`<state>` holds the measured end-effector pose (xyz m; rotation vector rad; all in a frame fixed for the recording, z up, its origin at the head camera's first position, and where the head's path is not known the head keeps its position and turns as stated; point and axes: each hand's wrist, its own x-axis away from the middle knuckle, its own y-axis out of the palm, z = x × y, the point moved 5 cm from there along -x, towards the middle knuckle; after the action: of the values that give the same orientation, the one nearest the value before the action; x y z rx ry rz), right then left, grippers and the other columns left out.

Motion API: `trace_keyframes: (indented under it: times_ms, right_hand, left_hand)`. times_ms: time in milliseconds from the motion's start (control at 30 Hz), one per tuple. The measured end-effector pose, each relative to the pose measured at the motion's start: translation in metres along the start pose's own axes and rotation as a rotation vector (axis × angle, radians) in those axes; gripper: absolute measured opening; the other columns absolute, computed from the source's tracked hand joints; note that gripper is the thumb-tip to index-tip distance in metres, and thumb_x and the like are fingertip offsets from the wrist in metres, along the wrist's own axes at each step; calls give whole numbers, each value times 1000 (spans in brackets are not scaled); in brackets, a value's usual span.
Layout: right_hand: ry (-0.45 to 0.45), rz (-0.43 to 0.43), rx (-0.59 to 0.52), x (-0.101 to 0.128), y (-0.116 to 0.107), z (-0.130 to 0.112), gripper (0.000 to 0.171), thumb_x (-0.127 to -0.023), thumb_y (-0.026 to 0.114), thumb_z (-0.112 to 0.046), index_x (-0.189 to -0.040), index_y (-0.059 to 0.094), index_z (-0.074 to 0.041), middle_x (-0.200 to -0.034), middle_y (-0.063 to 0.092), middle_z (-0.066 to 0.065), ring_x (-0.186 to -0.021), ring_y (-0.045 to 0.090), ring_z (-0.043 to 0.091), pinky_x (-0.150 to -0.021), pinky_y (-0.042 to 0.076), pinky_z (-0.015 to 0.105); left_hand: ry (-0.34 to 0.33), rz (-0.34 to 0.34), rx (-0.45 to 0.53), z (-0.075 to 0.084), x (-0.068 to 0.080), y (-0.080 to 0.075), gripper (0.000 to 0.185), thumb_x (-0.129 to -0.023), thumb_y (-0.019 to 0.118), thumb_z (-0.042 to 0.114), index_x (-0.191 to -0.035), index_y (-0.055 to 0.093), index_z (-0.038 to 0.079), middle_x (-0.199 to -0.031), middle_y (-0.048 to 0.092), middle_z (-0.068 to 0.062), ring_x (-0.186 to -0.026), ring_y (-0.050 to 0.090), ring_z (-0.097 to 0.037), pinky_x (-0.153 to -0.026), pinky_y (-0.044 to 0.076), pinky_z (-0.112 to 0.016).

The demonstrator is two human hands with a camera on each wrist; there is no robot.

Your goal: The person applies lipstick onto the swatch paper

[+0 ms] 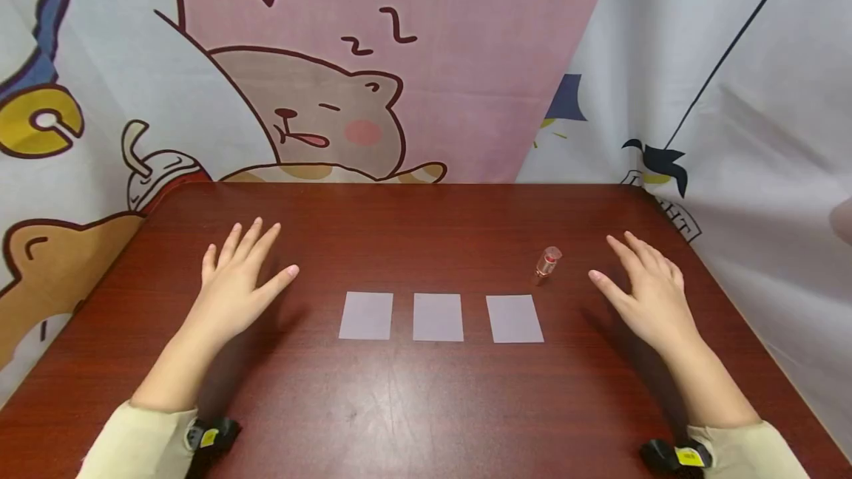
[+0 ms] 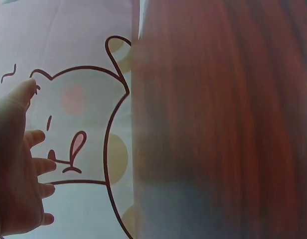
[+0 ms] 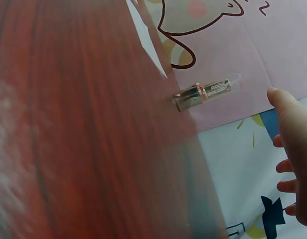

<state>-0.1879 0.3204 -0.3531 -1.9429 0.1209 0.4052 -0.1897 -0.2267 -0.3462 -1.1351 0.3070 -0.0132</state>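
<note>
My left hand is held above the left side of the table with its fingers spread, holding nothing. On the right, my right hand hovers likewise, fingers extended and nothing in them. Between the hands, a lipstick with a clear cap and rose-gold body stands upright, nearer the right hand but apart from it. The right wrist view shows this lipstick sideways, near the thumb. Three pale square papers lie in a row: a left paper, a middle paper and a right paper, just in front of the lipstick.
The reddish-brown wooden table has rounded far corners. Behind it hangs a printed cloth with a sleeping cartoon bear, and the cloth continues along both sides. A black wrist strap sits at the left cuff, another strap at the right.
</note>
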Motion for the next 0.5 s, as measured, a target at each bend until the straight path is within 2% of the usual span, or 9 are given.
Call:
trace_keyframes:
  times_ms: [300, 500]
  right_hand:
    - [0, 40, -159, 0, 16, -4, 58, -93, 62, -34, -139, 46, -2, -142, 39, 25, -129, 31, 48, -103, 15, 66]
    - [34, 45, -245, -1, 30, -5, 54, -91, 66, -30, -135, 51, -2, -136, 46, 23, -126, 36, 45, -98, 27, 64]
  left_hand:
    - [57, 56, 123, 19, -4, 7, 72, -93, 56, 47, -151, 29, 14, -156, 22, -15, -144, 6, -32, -107, -4, -60]
    - [91, 82, 186, 30, -5, 12, 72, -92, 59, 44, -150, 31, 13, -155, 24, -13, -144, 9, -30, -109, -1, -58]
